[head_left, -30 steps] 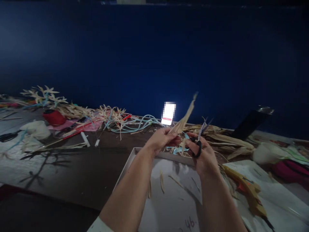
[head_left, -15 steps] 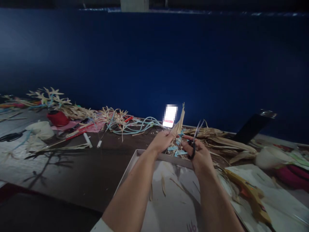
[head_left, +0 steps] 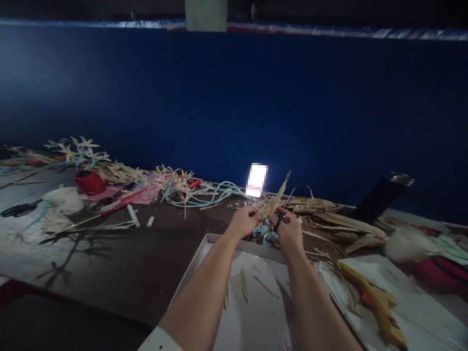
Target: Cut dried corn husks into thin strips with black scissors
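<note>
My left hand (head_left: 244, 220) pinches the lower end of a dry corn husk strip (head_left: 275, 199), whose thin tip points up and to the right. Close beside it, my right hand (head_left: 290, 228) is closed around black-handled scissors (head_left: 280, 220) with the blades pointing up. Its fingertips are at the husk; whether they touch it I cannot tell. Under both hands lie light blue scraps (head_left: 269, 238) and husk bits. Below my forearms is a shallow white box lid (head_left: 256, 292) with a few husk slivers in it.
A yellow glue gun (head_left: 373, 297) lies on white sheets at right. Behind it are dry husks (head_left: 329, 214) and a black flask (head_left: 383, 197). A lit phone (head_left: 257, 180) leans at the back. Husk flowers (head_left: 171, 180), red thread spool (head_left: 89, 181) and other scissors (head_left: 22, 208) are left.
My right hand has moved left with the scissors, closer to my left hand. The husk strip has tipped further to the right and sits lower.
</note>
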Tool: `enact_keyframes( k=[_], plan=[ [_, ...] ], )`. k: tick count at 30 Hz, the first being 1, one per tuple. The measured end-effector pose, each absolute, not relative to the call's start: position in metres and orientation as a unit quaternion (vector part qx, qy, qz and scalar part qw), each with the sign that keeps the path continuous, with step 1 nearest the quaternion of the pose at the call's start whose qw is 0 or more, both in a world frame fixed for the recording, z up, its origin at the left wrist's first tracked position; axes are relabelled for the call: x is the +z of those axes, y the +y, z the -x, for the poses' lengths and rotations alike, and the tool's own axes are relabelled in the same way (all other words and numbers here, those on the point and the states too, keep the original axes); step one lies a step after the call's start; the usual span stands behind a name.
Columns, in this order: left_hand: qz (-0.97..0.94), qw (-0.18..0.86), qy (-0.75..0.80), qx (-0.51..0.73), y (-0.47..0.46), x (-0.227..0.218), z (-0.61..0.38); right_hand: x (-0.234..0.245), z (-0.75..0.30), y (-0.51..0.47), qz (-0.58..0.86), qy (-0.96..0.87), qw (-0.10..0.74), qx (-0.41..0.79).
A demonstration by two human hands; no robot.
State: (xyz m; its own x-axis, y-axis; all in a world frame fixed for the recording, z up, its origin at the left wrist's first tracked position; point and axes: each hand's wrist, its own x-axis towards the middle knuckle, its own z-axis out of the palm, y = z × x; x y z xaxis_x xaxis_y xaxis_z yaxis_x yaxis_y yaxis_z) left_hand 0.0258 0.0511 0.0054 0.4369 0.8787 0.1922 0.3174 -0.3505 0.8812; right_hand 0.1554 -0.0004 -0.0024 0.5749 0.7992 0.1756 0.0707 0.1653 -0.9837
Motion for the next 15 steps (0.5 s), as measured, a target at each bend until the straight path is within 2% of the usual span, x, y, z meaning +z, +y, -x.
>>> enact_keyframes(
  k=[7,12,15],
  plan=[
    [-0.792,0.34,0.407,0.302,0.065,0.003,-0.024,0.008,-0.159,0.013,0.585,-0.381,0.657,0.285],
    [-0.814,0.343,0.365,0.293,0.077,0.0,-0.026,0.004,-0.165,0.024,0.552,-0.381,0.671,0.315],
    [-0.804,0.387,0.341,0.297,0.081,-0.003,-0.028,0.002,-0.17,0.027,0.56,-0.384,0.671,0.299]
  ],
)
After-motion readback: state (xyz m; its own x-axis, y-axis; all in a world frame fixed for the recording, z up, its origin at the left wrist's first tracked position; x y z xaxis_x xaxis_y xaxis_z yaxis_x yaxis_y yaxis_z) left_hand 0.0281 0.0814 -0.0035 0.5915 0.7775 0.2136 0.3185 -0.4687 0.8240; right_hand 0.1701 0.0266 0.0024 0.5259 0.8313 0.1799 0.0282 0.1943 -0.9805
